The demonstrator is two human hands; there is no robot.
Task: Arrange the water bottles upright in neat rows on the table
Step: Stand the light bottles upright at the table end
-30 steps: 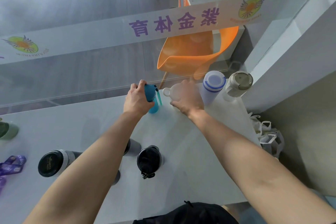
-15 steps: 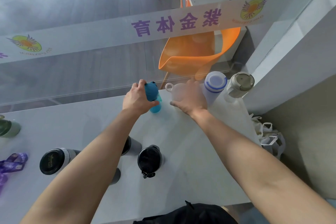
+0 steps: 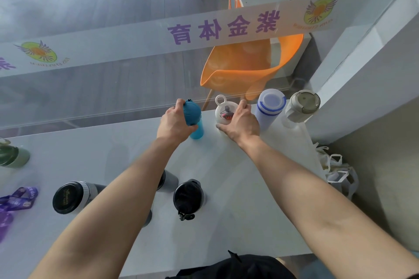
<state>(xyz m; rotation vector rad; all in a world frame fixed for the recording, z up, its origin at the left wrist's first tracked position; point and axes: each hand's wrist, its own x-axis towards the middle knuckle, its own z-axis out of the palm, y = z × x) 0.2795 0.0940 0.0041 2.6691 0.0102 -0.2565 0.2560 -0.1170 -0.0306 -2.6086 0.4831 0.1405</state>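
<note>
Bottle (image 3: 167,180) — forearm (image 3: 127,190) hides most.

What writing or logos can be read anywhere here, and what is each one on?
"紫金体育", purple characters seen mirrored, on the frosted band across the glass panel.
Small lettering under the winged sun logo at the band's right end: too blurred to read.
Same logo at the left end, with lettering below: unreadable.
Gold mark on the black bottle lid: too small to read.
Print on the purple lanyard: blurred.
</note>
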